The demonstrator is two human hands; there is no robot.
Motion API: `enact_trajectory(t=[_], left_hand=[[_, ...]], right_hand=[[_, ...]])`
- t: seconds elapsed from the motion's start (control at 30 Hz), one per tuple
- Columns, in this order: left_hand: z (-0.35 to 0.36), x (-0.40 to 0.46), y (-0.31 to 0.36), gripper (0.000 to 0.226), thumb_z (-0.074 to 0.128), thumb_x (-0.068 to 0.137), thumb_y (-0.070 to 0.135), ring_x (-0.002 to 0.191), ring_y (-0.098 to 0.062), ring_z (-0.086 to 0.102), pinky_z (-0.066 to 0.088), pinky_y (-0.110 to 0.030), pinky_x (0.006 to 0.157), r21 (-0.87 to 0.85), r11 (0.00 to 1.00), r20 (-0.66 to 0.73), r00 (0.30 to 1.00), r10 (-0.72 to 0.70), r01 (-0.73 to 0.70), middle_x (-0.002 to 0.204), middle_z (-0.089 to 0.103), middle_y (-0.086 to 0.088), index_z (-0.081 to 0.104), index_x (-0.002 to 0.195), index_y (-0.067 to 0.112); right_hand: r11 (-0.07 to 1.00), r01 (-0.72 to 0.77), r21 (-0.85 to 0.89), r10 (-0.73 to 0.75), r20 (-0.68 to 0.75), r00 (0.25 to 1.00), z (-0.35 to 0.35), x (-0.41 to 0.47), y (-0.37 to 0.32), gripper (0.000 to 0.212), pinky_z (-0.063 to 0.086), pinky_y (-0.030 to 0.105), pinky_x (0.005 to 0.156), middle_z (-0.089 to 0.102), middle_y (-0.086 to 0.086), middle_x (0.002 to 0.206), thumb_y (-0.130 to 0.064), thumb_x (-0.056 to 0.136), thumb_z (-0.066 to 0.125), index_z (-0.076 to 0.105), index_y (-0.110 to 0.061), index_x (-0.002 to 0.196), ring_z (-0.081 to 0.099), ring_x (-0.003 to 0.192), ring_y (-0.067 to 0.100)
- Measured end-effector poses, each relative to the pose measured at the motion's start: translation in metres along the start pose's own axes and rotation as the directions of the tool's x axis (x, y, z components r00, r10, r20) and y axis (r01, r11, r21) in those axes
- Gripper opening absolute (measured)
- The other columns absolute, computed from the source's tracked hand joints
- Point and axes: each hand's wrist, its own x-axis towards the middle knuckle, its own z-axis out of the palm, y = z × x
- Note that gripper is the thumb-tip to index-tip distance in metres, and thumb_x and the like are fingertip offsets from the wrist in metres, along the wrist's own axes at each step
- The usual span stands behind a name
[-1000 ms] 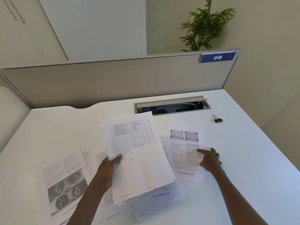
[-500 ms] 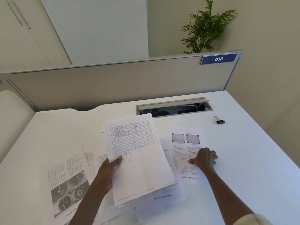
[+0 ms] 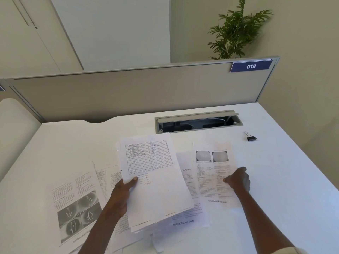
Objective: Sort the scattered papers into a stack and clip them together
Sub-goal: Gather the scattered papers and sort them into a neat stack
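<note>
Left hand (image 3: 121,195) fingers gripped the paper stack (image 3: 156,180) above the counter (image 3: 275,180); right hand (image 3: 238,180) fingers, curled, pressed a loose sheet (image 3: 211,173) flat; binder clip (image 3: 250,137) lay well beyond them.

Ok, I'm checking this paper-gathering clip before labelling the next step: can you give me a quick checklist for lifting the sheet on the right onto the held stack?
1. Left hand grips the held stack, thumb on top: ok.
2. Right hand on the sheet with two round images, fingers curled at its right edge: ok.
3. Sheet actually pinched and lifting: cannot tell.
4. Held stack's edges squared: not ok, the sheets are fanned at the bottom.
5. All loose papers gathered: not ok, the page with eye scans and others remain on the desk.
6. Binder clip within view, unobstructed: ok.
</note>
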Motion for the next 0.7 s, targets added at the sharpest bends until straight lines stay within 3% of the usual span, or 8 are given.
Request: enact_trajectory(t=[0.07, 0.13, 0.27, 0.33, 0.47, 0.57, 0.63, 0.7], left_hand=[[-0.001, 0.001, -0.001, 0.024, 0.056, 0.096, 0.004, 0.077, -0.007, 0.074, 0.054, -0.032, 0.069, 0.022, 1.000, -0.017, 1.000, 0.007, -0.006, 0.092, 0.077, 0.012, 0.068, 0.103, 0.023], [0.000, 0.002, -0.001, 0.025, 0.054, 0.097, 0.003, 0.073, -0.004, 0.073, 0.053, -0.030, 0.066, 0.054, 0.998, -0.035, 0.999, 0.025, -0.023, 0.085, 0.077, 0.014, 0.066, 0.100, 0.025], [0.003, 0.002, -0.001, 0.023, 0.053, 0.097, 0.002, 0.075, -0.008, 0.070, 0.051, -0.025, 0.060, 0.079, 0.995, -0.068, 0.996, 0.060, -0.055, 0.076, 0.075, 0.018, 0.064, 0.101, 0.023], [0.004, 0.004, 0.000, 0.023, 0.054, 0.097, 0.003, 0.082, -0.010, 0.066, 0.049, -0.026, 0.064, 0.076, 0.995, -0.091, 0.994, 0.066, -0.059, 0.077, 0.075, 0.017, 0.064, 0.100, 0.023], [0.006, 0.006, 0.001, 0.020, 0.056, 0.097, 0.006, 0.091, -0.016, 0.066, 0.050, -0.030, 0.072, 0.066, 0.996, -0.101, 0.992, 0.071, -0.064, 0.098, 0.071, 0.006, 0.066, 0.103, 0.022], [0.010, 0.007, 0.003, 0.018, 0.057, 0.097, 0.009, 0.093, -0.021, 0.066, 0.050, -0.038, 0.084, 0.056, 0.997, -0.092, 0.994, 0.063, -0.058, 0.099, 0.070, 0.005, 0.066, 0.101, 0.024], [0.012, 0.007, 0.004, 0.017, 0.058, 0.096, 0.010, 0.093, -0.023, 0.067, 0.051, -0.040, 0.084, 0.036, 0.998, -0.077, 0.996, 0.046, -0.044, 0.101, 0.071, 0.002, 0.067, 0.104, 0.023], [0.013, 0.007, 0.006, 0.018, 0.059, 0.095, 0.010, 0.093, -0.024, 0.069, 0.053, -0.040, 0.081, 0.017, 0.999, -0.064, 0.997, 0.034, -0.033, 0.100, 0.074, 0.000, 0.068, 0.107, 0.019]], right_hand=[[0.999, 0.038, 0.016, -0.038, -0.050, 0.998, -0.004, -0.004, 0.002, 0.036, 0.049, 0.047, 0.089, 0.063, 0.021, 0.118, -0.006, 0.076, 0.068, 0.054, -0.006, 0.109, 0.059, 0.109, 0.041], [0.997, 0.081, 0.018, -0.079, -0.091, 0.993, -0.011, -0.010, 0.001, 0.022, 0.050, 0.046, 0.085, 0.066, 0.020, 0.111, -0.007, 0.077, 0.061, 0.060, -0.007, 0.099, 0.060, 0.103, 0.041], [0.968, 0.249, 0.000, -0.245, -0.184, 0.952, -0.036, -0.031, -0.016, 0.001, 0.044, 0.038, 0.072, 0.067, 0.020, 0.096, -0.008, 0.081, 0.057, 0.056, -0.009, 0.081, 0.054, 0.079, 0.035], [0.938, 0.346, -0.037, -0.345, -0.212, 0.914, -0.050, -0.043, -0.029, 0.009, 0.040, 0.035, 0.069, 0.067, 0.019, 0.092, -0.010, 0.085, 0.058, 0.053, -0.012, 0.078, 0.052, 0.076, 0.033], [0.849, 0.521, -0.090, -0.525, -0.260, 0.810, -0.078, -0.078, -0.060, 0.017, 0.037, 0.033, 0.064, 0.066, 0.015, 0.087, -0.014, 0.089, 0.058, 0.049, -0.014, 0.075, 0.046, 0.071, 0.032], [0.768, 0.638, -0.052, -0.628, -0.257, 0.735, -0.097, -0.107, -0.082, 0.019, 0.038, 0.032, 0.065, 0.068, 0.011, 0.087, -0.016, 0.091, 0.060, 0.049, -0.015, 0.075, 0.050, 0.072, 0.032], [0.728, 0.685, 0.026, -0.662, -0.230, 0.713, -0.105, -0.120, -0.093, 0.008, 0.042, 0.033, 0.068, 0.071, 0.010, 0.095, -0.019, 0.090, 0.063, 0.059, -0.013, 0.085, 0.060, 0.083, 0.035], [0.710, 0.694, 0.120, -0.672, -0.178, 0.719, -0.106, -0.131, -0.102, 0.016, 0.048, 0.034, 0.077, 0.072, 0.007, 0.104, -0.020, 0.089, 0.065, 0.065, -0.011, 0.102, 0.065, 0.094, 0.031]])
